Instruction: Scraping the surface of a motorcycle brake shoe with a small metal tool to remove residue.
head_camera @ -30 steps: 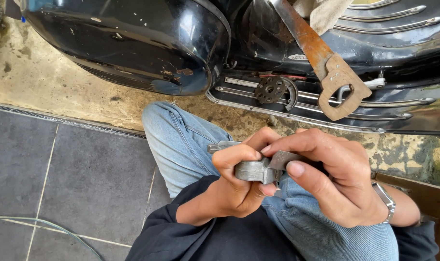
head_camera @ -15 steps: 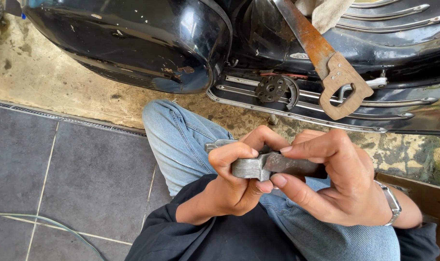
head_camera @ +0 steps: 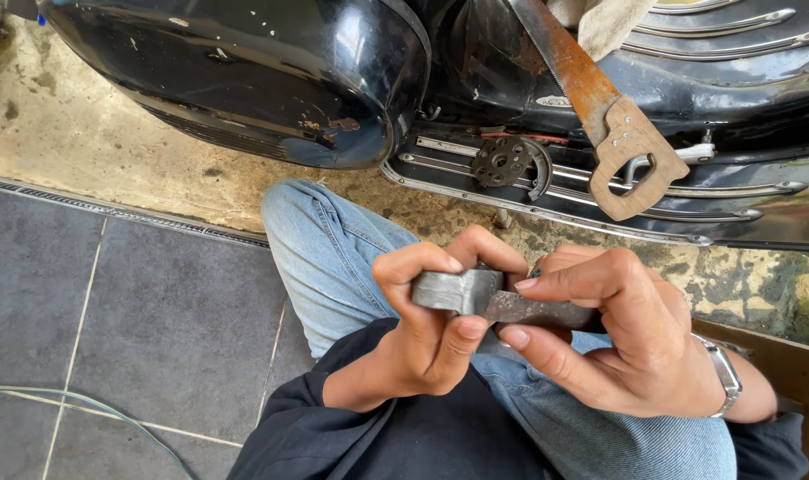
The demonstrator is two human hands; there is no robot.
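My left hand [head_camera: 431, 333] grips a curved grey metal part [head_camera: 453, 290] over my lap, fingers wrapped around its left end. My right hand [head_camera: 613, 342] pinches a darker flat strip [head_camera: 538, 311] against the part's right end, thumb below and fingers on top. Both hands touch at the middle. I sit in blue jeans [head_camera: 333, 258] and a dark long-sleeved top, with a metal wristwatch [head_camera: 723, 373] on my right wrist.
A black scooter body [head_camera: 271, 80] stands close ahead on stained concrete. A rusty handsaw [head_camera: 600, 116] with a wooden handle leans on its footboard beside a round perforated metal disc [head_camera: 504, 162]. Grey floor tiles [head_camera: 111, 329] and a thin cable [head_camera: 93, 413] lie to the left.
My right hand has slid a little to the right along the strip, baring more of the grey part. My left hand holds about the same place.
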